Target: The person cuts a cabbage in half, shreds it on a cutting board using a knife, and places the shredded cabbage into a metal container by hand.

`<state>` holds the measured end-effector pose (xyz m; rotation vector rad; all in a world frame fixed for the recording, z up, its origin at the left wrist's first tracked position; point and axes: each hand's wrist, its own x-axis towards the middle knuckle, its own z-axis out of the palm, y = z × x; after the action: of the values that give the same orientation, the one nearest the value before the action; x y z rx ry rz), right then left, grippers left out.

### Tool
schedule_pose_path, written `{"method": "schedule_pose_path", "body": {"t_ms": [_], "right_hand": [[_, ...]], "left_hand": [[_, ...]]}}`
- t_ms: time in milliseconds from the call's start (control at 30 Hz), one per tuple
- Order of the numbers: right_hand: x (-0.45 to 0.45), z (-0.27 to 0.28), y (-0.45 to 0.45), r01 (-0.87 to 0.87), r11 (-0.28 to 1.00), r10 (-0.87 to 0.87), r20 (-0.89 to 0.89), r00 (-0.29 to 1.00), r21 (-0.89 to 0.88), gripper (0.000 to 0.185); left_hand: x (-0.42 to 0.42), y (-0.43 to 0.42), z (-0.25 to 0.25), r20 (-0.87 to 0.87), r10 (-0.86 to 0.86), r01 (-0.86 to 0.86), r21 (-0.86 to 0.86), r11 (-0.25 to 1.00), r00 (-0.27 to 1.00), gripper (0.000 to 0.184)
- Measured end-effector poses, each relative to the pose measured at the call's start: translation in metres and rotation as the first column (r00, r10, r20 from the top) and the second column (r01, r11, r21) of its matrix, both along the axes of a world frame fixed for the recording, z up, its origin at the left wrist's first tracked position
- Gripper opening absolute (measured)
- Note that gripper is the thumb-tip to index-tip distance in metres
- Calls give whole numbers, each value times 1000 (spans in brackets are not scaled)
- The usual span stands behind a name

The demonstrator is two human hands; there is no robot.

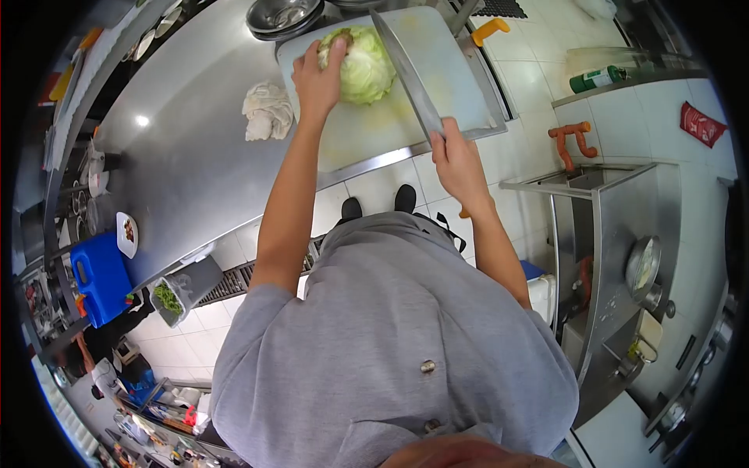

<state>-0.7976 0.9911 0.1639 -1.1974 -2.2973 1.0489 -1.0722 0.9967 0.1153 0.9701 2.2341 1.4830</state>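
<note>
A round pale green cabbage rests on a white cutting board on the steel counter. My left hand grips its left side, thumb and fingers pressed on it near the brownish stem end. In my right hand is the handle of a large knife; the fingers are wrapped around it and hide most of it. The long blade slants over the board just right of the cabbage, tip pointing away from me. A crumpled off-white cloth lies at the board's left edge.
Stacked metal bowls stand behind the board. To the left are a white dish, a blue jerrycan and a bin with green vegetables. A steel stand is on my right. Another person is at lower left.
</note>
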Motion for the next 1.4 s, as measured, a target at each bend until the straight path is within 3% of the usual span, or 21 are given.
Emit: {"method": "schedule_pose_path", "body": {"t_ms": [67, 100, 167, 300, 400, 500, 567, 600, 700, 767, 800, 867, 1000, 1100, 1200, 1267, 1400], "right_hand": [[3, -6, -3, 14, 1000, -14, 20, 1000, 2, 15], [4, -9, -3, 43, 999, -43, 33, 999, 0, 15], [0, -14, 1, 76, 997, -76, 4, 997, 24, 15], [4, -13, 8, 105, 993, -106, 11, 994, 48, 12], [4, -11, 6, 112, 993, -113, 29, 993, 41, 12], [-1, -10, 5, 106, 992, -109, 46, 993, 63, 12], [-1, -6, 5, 127, 992, -127, 23, 992, 26, 13], [0, -4, 4, 148, 989, -148, 3, 989, -18, 15], [9, 3, -2, 187, 981, -187, -3, 982, -61, 14], [14, 10, -7, 187, 981, -187, 20, 982, -49, 15], [14, 13, -7, 181, 983, -180, 41, 983, -34, 15], [15, 17, -5, 163, 987, -163, 64, 985, 4, 14], [10, 27, 5, 75, 983, -98, 134, 986, 166, 14], [6, 31, 15, 74, 982, -101, 151, 983, 174, 14], [9, 36, 17, 62, 985, -89, 162, 983, 163, 14], [10, 39, 13, 61, 988, -87, 190, 978, 141, 14], [13, 37, 11, 43, 994, -62, 196, 979, 104, 14]], "left_hand": [[-9, 25, -4, -272, 147, -108, 156, 982, 951, 70], [-15, 36, 2, -267, 150, -109, 161, 981, 952, 70], [-28, 58, 14, 213, -84, 53, 146, 988, 973, 61], [-44, 83, 10, 373, -219, 172, 154, 973, 902, 58], [-51, 89, 13, 265, -330, 328, 54, 943, 906, 52], [-28, 93, 35, 185, -323, 345, -102, 933, 928, 57], [-3, 86, 52, -111, -34, -6, -343, 939, 993, 65], [-9, 90, 42, -114, -38, -3, -341, 940, 993, 65], [-10, 95, 10, -50, -159, 139, -290, 947, 986, 78], [10, 85, 2, -10, -7, 7, -51, 999, 1000, 73], [11, 84, -5, -12, -12, 12, -51, 999, 1000, 73], [15, 82, -14, 15, -8, 6, 144, 990, 1000, 64], [10, 79, -17, 1, -47, 46, 172, 984, 999, 55], [-2, 85, -18, -13, -92, 92, 221, 971, 996, 50], [-20, 92, -22, 83, -202, 176, 248, 953, 976, 51], [-31, 92, -19, 273, -397, 335, 247, 909, 876, 53], [-34, 88, -13, 373, -440, 359, 267, 894, 817, 55]]}}
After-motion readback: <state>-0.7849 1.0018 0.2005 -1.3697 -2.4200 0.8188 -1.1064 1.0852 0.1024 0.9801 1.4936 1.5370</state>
